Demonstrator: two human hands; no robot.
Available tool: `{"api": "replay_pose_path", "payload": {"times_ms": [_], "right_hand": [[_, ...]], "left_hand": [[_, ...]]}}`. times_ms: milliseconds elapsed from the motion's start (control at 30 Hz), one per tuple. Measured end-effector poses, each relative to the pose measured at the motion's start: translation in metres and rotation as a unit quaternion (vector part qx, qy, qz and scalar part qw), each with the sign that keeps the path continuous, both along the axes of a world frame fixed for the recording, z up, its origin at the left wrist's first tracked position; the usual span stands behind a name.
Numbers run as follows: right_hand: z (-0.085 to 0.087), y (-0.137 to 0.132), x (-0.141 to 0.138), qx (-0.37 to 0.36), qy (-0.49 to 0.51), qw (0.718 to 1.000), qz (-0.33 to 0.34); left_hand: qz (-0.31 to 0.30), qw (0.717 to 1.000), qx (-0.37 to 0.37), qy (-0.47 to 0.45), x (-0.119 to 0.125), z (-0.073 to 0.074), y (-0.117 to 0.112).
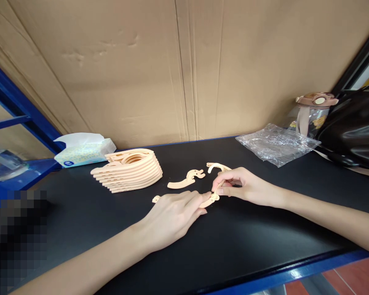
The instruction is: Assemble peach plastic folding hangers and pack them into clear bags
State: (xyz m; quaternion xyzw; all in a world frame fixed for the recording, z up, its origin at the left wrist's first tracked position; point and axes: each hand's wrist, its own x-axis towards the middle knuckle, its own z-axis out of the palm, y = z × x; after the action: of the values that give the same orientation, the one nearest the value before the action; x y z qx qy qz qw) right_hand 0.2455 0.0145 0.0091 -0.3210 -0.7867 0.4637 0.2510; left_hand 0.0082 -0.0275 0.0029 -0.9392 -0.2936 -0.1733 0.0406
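Observation:
My left hand (178,211) presses a beige plastic hanger piece (209,201) against the black table, covering most of it. One rounded end of beige plastic (156,199) shows past the back of that hand. Between finger and thumb, my right hand (241,188) pinches a thin beige hanger arm (219,186) that meets the right end of the held piece. How the two are joined is too small to make out. Just beyond my hands lie a curved hanger part (186,180) with a hooked end and another hooked part (218,167), partly behind my right hand.
A stack of several folded beige hangers (129,172) stands left of my hands. Behind it is a tissue pack (84,151). Clear plastic wrap (276,143), a strapped water bottle (315,114) and a black bag (353,123) sit at the right. A cardboard wall (141,73) closes off the back.

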Motion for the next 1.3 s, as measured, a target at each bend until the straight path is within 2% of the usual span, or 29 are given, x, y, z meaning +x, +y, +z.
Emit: {"api": "replay_pose_path", "payload": {"times_ms": [100, 233, 333, 500, 833, 1300], "right_hand": [[0.0, -0.0002, -0.0002, 0.008, -0.002, 1.0, -0.004], [0.0009, -0.0016, -0.0022, -0.008, -0.003, 1.0, 0.001], [0.0007, -0.0027, -0.003, -0.022, -0.003, 1.0, -0.003], [-0.0005, -0.002, -0.0029, -0.026, -0.002, 1.0, 0.001], [-0.0004, -0.0032, -0.0036, -0.045, -0.003, 0.999, -0.005], [-0.0055, -0.0026, -0.0059, -0.018, -0.029, 0.999, -0.003]], "left_hand": [[0.021, 0.999, -0.038, -0.026, 0.0001, -0.0005, -0.0013], [0.089, 0.989, -0.099, -0.062, 0.0005, -0.0026, -0.0039], [0.115, 0.985, -0.106, -0.078, 0.0016, -0.004, -0.0044], [0.091, 0.99, -0.078, -0.079, 0.0041, -0.0031, -0.0034], [0.104, 0.984, -0.118, -0.08, 0.0057, 0.0011, -0.0051], [0.1, 0.984, -0.125, -0.077, 0.0054, 0.0001, -0.0052]]}}
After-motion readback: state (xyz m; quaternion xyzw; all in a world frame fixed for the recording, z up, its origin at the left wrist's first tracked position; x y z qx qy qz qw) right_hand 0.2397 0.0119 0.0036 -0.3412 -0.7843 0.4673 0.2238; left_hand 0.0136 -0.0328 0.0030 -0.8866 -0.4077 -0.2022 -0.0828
